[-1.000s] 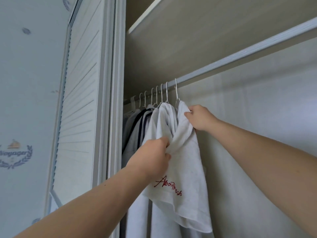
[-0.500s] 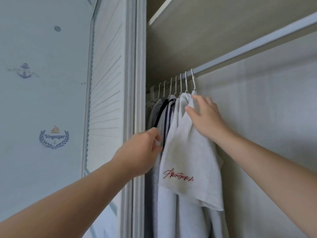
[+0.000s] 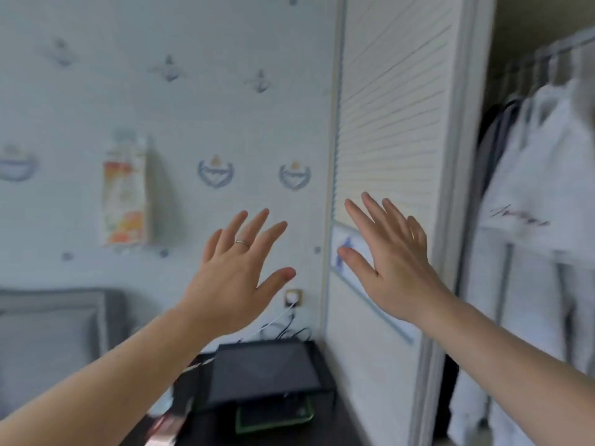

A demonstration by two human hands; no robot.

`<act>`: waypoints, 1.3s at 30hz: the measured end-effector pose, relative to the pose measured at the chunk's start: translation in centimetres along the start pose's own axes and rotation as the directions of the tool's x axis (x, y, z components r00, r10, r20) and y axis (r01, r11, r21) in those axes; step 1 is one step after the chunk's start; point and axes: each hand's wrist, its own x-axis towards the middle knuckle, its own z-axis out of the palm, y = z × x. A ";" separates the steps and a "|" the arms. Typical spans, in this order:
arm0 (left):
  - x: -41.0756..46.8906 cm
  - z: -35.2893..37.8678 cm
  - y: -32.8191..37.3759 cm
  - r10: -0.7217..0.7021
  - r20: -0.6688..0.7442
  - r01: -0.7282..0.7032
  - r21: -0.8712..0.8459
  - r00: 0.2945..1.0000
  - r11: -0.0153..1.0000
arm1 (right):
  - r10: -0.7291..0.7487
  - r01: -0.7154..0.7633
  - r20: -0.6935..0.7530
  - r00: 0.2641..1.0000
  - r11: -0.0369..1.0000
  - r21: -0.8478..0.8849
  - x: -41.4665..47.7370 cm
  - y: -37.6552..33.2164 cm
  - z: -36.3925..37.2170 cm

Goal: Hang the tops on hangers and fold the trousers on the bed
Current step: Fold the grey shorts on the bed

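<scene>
A white top with red lettering (image 3: 531,194) hangs on a hanger from the wardrobe rail (image 3: 560,46) at the far right, with other hung tops beside it, all blurred. My left hand (image 3: 238,272) is raised in front of the wallpapered wall, fingers spread, a ring on one finger, holding nothing. My right hand (image 3: 392,262) is raised in front of the louvred wardrobe door (image 3: 392,123), fingers spread and empty. Both hands are apart from the hung tops. No trousers are in view.
A dark bedside table (image 3: 257,375) with a dark flat device and cables stands below my hands. A wall socket (image 3: 293,297) sits above it. A grey bed headboard (image 3: 54,326) is at the left. A colourful packet (image 3: 124,191) hangs on the wall.
Both hands have let go of the hung white top and drawn back with fingers spread. The view has swung left, away from the wardrobe toward the wall and bedside table.
</scene>
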 end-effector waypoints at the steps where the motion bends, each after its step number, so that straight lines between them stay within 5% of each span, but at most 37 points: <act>1: -2.9 -0.7 -1.8 -0.038 0.024 0.037 0.020 0.999 0.999 | -0.023 0.022 0.032 0.999 0.999 0.042 -0.7 -2.9 1.4; 10: -29.1 -7.8 -15.2 -0.507 0.097 0.485 0.184 0.856 0.855 | -0.398 0.287 0.252 0.882 0.878 0.384 -5.7 -26.9 13.6; 19: -52.2 -8.8 -22.1 -0.896 0.150 0.876 0.196 0.418 0.441 | -0.665 0.312 0.401 0.630 0.689 0.654 -13.0 -45.2 28.4; 29: -65.4 -4.5 -35.3 -0.983 0.185 0.989 0.140 0.010 0.036 | -0.751 0.174 0.583 0.310 0.647 0.742 -15.9 -60.1 46.5; 39: -74.0 3.3 -46.1 -0.861 0.303 0.904 0.010 -0.409 -0.427 | -0.687 0.055 0.724 -0.067 0.722 0.690 -15.9 -72.5 62.4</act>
